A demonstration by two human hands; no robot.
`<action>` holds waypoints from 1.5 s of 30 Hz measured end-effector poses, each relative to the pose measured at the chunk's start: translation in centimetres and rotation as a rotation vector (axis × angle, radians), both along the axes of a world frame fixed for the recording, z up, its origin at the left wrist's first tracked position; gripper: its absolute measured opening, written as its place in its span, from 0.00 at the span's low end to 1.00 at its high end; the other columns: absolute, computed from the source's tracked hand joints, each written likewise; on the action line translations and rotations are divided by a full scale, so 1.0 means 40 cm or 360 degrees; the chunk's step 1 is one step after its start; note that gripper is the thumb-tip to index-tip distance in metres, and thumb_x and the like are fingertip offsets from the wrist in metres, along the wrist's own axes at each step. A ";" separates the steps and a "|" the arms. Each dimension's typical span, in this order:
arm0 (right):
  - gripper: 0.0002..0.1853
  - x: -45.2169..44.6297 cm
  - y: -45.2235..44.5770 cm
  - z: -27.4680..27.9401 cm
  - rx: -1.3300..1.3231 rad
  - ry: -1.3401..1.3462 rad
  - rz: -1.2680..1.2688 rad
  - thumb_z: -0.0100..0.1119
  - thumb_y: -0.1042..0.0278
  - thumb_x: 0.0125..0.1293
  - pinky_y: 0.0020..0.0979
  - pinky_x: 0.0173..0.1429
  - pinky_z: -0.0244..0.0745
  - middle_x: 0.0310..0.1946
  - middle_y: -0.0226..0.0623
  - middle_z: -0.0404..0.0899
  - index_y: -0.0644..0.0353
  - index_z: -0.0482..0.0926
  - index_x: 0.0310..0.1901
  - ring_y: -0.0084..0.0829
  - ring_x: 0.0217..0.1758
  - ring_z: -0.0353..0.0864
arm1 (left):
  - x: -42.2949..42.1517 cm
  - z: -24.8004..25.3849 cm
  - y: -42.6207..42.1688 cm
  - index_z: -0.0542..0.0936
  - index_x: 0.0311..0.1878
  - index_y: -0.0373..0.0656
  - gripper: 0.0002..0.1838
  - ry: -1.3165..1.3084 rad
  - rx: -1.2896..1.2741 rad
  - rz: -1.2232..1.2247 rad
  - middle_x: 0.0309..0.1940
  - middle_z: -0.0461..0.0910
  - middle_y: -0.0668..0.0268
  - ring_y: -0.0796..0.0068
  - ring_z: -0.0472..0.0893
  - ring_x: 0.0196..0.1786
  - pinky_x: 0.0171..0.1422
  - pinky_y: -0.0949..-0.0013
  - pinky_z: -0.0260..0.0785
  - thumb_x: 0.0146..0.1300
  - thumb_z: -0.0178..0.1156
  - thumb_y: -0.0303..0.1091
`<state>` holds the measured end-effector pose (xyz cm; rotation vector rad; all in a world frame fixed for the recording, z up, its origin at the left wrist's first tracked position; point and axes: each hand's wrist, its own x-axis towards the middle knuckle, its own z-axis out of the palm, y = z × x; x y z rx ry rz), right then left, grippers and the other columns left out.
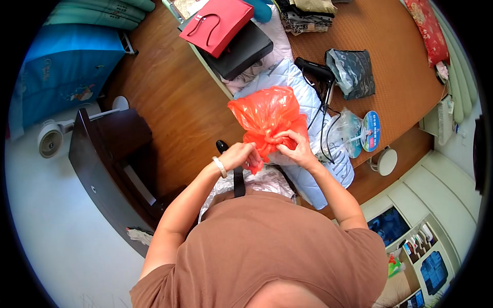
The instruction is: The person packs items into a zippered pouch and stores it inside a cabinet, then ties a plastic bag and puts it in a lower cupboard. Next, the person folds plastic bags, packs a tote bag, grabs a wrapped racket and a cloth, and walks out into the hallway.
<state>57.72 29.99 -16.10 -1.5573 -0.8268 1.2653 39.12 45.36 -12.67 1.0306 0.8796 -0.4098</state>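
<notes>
A red plastic bag (272,110), bulging and gathered at its neck, is in front of my body over the edge of the bed. My right hand (298,149) pinches the twisted, knotted neck of the bag between thumb and fingers. Just left of it, my left hand (241,155), with a light bracelet on the wrist, has its fingers closed on a loose end of the same bag. What is inside the bag cannot be made out.
A light blue quilt (313,179) lies beneath. On the bed are a hair dryer (313,68) with its cord, a dark patterned bag (359,72), a blue round fan (371,131), and a red gift bag (218,23) on a black box (241,51). A dark desk (110,169) stands left.
</notes>
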 end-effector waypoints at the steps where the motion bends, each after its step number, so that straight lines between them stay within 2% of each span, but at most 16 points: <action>1: 0.11 -0.006 0.004 0.019 0.0069 0.0180 -0.0141 0.63 0.65 0.58 0.37 0.68 0.63 0.37 0.35 0.84 0.59 0.81 0.42 0.32 0.47 0.81 | -0.004 -0.018 -0.018 0.80 0.29 0.36 0.20 0.0099 0.0028 -0.0013 0.24 0.82 0.64 0.76 0.81 0.26 0.29 0.69 0.73 0.70 0.50 0.42; 2: 0.11 -0.008 0.003 0.042 0.0051 0.0238 -0.0147 0.59 0.72 0.55 0.37 0.64 0.65 0.35 0.35 0.84 0.60 0.81 0.41 0.30 0.45 0.81 | 0.004 -0.033 -0.015 0.79 0.26 0.36 0.23 0.0079 0.0406 0.0003 0.23 0.81 0.62 0.70 0.81 0.27 0.32 0.66 0.73 0.68 0.55 0.47; 3: 0.11 -0.007 -0.008 0.039 0.0050 0.0239 -0.0152 0.59 0.72 0.55 0.37 0.64 0.65 0.35 0.35 0.84 0.60 0.81 0.41 0.30 0.45 0.81 | 0.002 -0.045 0.000 0.78 0.35 0.40 0.12 0.0211 0.1112 -0.0211 0.32 0.82 0.60 0.70 0.83 0.34 0.34 0.67 0.76 0.64 0.62 0.41; 5: 0.11 0.004 -0.037 0.024 0.0149 -0.0152 0.0034 0.55 0.76 0.52 0.32 0.57 0.67 0.33 0.34 0.84 0.60 0.82 0.39 0.28 0.41 0.81 | 0.026 -0.003 0.009 0.78 0.45 0.44 0.15 0.0269 0.1786 -0.0501 0.45 0.80 0.61 0.64 0.80 0.49 0.50 0.62 0.75 0.55 0.67 0.33; 9: 0.08 0.000 -0.046 0.065 0.0211 -0.0116 0.0093 0.53 0.78 0.50 0.31 0.53 0.67 0.32 0.32 0.82 0.61 0.79 0.32 0.29 0.39 0.79 | 0.098 0.014 -0.004 0.74 0.59 0.49 0.31 -0.0644 0.2075 -0.0835 0.55 0.75 0.62 0.64 0.70 0.63 0.68 0.56 0.62 0.47 0.66 0.26; 11: 0.07 -0.003 -0.061 0.080 0.0199 -0.0075 0.0129 0.50 0.80 0.51 0.28 0.52 0.66 0.32 0.31 0.79 0.62 0.77 0.32 0.26 0.39 0.77 | 0.121 -0.057 -0.010 0.77 0.55 0.50 0.24 -0.0712 0.2178 -0.1065 0.49 0.79 0.62 0.62 0.75 0.58 0.66 0.56 0.64 0.50 0.62 0.26; 14: 0.12 0.005 -0.120 0.070 -0.0012 0.0459 -0.0127 0.45 0.82 0.53 0.20 0.43 0.67 0.32 0.27 0.74 0.61 0.75 0.37 0.19 0.36 0.73 | 0.139 -0.097 0.030 0.80 0.43 0.40 0.10 -0.0280 0.1946 -0.0279 0.33 0.81 0.60 0.63 0.82 0.37 0.48 0.60 0.73 0.57 0.55 0.25; 16: 0.14 0.027 -0.165 0.060 -0.0182 0.0666 -0.0526 0.45 0.81 0.53 0.23 0.44 0.68 0.33 0.27 0.74 0.61 0.74 0.42 0.21 0.35 0.71 | 0.124 -0.173 0.107 0.79 0.42 0.37 0.09 -0.0178 0.1120 0.0543 0.32 0.81 0.69 0.81 0.78 0.35 0.43 0.74 0.71 0.63 0.51 0.26; 17: 0.15 0.040 -0.182 0.054 -0.0355 0.0873 -0.0748 0.45 0.80 0.54 0.23 0.45 0.69 0.33 0.28 0.74 0.62 0.74 0.43 0.22 0.34 0.71 | 0.115 -0.182 0.146 0.79 0.42 0.38 0.09 -0.0176 0.0841 0.0861 0.33 0.81 0.73 0.80 0.78 0.34 0.42 0.73 0.72 0.64 0.50 0.27; 23: 0.13 0.058 -0.197 -0.038 -0.0254 0.1801 -0.1644 0.47 0.75 0.58 0.27 0.45 0.71 0.30 0.31 0.71 0.67 0.74 0.44 0.27 0.34 0.70 | 0.107 -0.120 0.207 0.78 0.53 0.38 0.17 0.0028 0.0041 0.1025 0.49 0.80 0.61 0.69 0.81 0.49 0.56 0.63 0.73 0.65 0.60 0.37; 24: 0.11 0.051 -0.180 -0.041 -0.0294 0.1871 -0.1776 0.49 0.71 0.60 0.24 0.37 0.70 0.25 0.29 0.69 0.67 0.75 0.41 0.25 0.28 0.69 | 0.103 -0.117 0.203 0.76 0.56 0.36 0.21 -0.0043 -0.0012 0.1002 0.52 0.79 0.59 0.67 0.80 0.51 0.58 0.61 0.73 0.64 0.62 0.38; 27: 0.09 0.045 -0.156 -0.055 -0.0131 0.2193 -0.1513 0.51 0.67 0.62 0.21 0.26 0.63 0.17 0.26 0.65 0.64 0.76 0.33 0.21 0.20 0.64 | 0.069 -0.089 0.193 0.76 0.56 0.34 0.24 -0.0035 -0.0108 0.1152 0.54 0.78 0.56 0.64 0.79 0.54 0.61 0.57 0.72 0.62 0.66 0.40; 28: 0.14 0.036 -0.139 -0.054 -0.0369 0.2032 -0.1714 0.52 0.61 0.66 0.21 0.18 0.53 0.11 0.21 0.58 0.59 0.73 0.25 0.17 0.12 0.55 | 0.044 -0.089 0.199 0.75 0.57 0.37 0.23 -0.0032 -0.0245 0.1225 0.56 0.77 0.57 0.63 0.78 0.57 0.65 0.54 0.68 0.65 0.62 0.41; 32: 0.20 0.032 -0.087 0.013 -0.0210 0.1980 -0.1354 0.51 0.52 0.70 0.20 0.13 0.45 0.10 0.18 0.53 0.54 0.67 0.22 0.14 0.08 0.47 | -0.060 -0.040 0.202 0.74 0.60 0.43 0.20 -0.0270 -0.0659 0.1480 0.59 0.76 0.62 0.64 0.75 0.60 0.67 0.55 0.66 0.70 0.53 0.42; 36: 0.21 0.033 -0.059 0.080 0.0050 0.2267 -0.0970 0.48 0.49 0.72 0.18 0.12 0.43 0.10 0.17 0.52 0.53 0.66 0.25 0.13 0.08 0.46 | -0.169 0.019 0.185 0.75 0.57 0.44 0.19 -0.0304 -0.0692 0.1607 0.56 0.78 0.61 0.63 0.77 0.58 0.66 0.52 0.67 0.69 0.52 0.44; 45: 0.19 -0.093 -0.008 0.201 0.0208 0.2194 -0.0994 0.48 0.50 0.72 0.19 0.13 0.46 0.11 0.17 0.52 0.54 0.68 0.27 0.13 0.09 0.46 | -0.298 0.102 0.189 0.78 0.52 0.45 0.17 -0.0559 -0.0780 0.1754 0.54 0.80 0.61 0.59 0.78 0.57 0.65 0.50 0.69 0.68 0.48 0.44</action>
